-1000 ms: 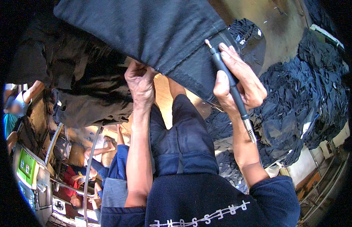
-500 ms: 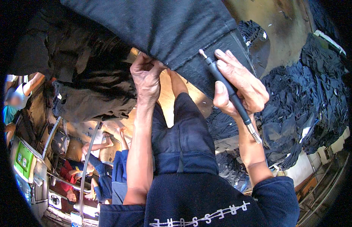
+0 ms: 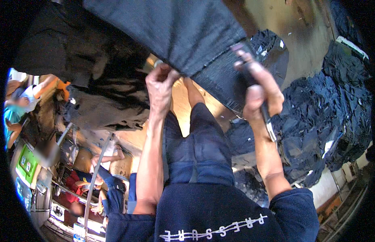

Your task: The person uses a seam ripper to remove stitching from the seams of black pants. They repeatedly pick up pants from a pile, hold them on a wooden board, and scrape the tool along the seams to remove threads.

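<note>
A dark denim trouser leg (image 3: 171, 28) with a stitched seam and hem stretches across the upper middle. On its near edge my left hand (image 3: 160, 84) is closed, fingertips pinched against the fabric. My right hand (image 3: 262, 88) wraps round a black pen-shaped rotary handpiece (image 3: 264, 115) with a metal spring-like end, held beside the hem at the right. Motion blurs that hand and the handpiece, so I cannot tell whether the tip touches the cloth.
Dark garments (image 3: 102, 101) hang to the left. A large heap of dark garments (image 3: 316, 117) lies at the right, near a brown floor (image 3: 304, 44). At the lower left are several people (image 3: 111, 181), a metal pole (image 3: 92, 185) and a green container (image 3: 27, 163).
My right hand has shifted slightly right and turned the handpiece more upright. The trouser leg and my left hand have moved a little to the right, the pinch still in place.
</note>
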{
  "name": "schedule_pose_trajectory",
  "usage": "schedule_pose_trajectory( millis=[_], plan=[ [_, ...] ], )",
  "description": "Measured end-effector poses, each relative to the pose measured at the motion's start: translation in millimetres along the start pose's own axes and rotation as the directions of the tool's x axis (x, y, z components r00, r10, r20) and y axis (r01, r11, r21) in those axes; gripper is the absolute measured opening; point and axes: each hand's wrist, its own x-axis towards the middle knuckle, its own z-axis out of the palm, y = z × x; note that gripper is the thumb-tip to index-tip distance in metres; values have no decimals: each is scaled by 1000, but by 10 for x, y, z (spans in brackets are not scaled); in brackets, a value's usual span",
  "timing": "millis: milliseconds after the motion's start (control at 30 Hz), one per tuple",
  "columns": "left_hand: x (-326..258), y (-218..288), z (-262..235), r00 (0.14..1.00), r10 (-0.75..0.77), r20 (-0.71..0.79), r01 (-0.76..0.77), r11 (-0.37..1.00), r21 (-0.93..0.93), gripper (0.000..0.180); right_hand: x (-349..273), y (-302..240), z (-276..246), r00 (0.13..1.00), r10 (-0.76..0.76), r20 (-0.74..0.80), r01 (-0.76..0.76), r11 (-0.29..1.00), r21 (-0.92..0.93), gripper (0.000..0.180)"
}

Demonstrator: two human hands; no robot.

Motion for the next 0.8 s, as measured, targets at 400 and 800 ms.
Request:
schedule_pose_trajectory(
  millis=[400, 800],
  plan=[
    [144, 1707, -749, 994, 110, -15, -102, 958, 267, 59, 673, -239, 186, 844, 301, -444, -335, 942, 2, 40],
    [2285, 2023, -976, 888, 395, 237, -461, 746, 481, 83, -874, -266, -736, 754, 459, -470, -519, 855, 1, 28]
  ],
)
